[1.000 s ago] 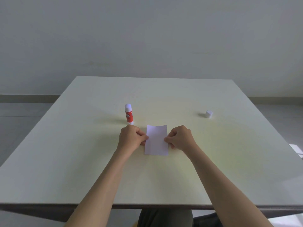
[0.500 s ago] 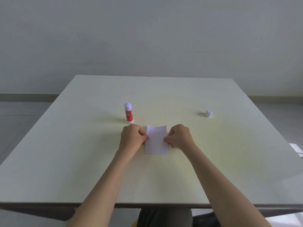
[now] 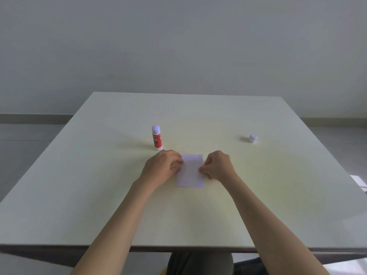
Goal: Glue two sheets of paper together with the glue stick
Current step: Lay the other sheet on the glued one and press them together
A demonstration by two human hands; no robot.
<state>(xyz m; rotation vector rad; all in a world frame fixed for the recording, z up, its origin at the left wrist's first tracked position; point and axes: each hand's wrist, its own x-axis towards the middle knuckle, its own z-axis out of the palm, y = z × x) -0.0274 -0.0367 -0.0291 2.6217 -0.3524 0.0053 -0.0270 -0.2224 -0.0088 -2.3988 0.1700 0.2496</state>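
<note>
paper: small white rectangular paper sheet, flat and matte, lying on the worktop centre-front, long side running away from the person; only one outline shows, cannot tell if a second sheet sits under it
left grip: left hand curled, fingers bunched with tips on the paper's left edge, pressing down; closed on the edge, cannot tell if thumb is under the sheet
right grip: right hand curled into a loose fist, fingertips pinched together at the paper's right edge, touching it; cannot tell if it pinches or just presses
glue stick: red cylindrical plastic glue stick with white glue tip and white base, upright, uncapped, just behind the left hand, left of the paper, not touching either
cap: small white round plastic cap, on the worktop well to the right, apart from the hands and the paper
worktop: pale cream square worktop, smooth, low sheen, dark front edge
arms: both forearms bare, reaching in from the near edge
surroundings: plain grey wall behind, grey floor at both sides
</note>
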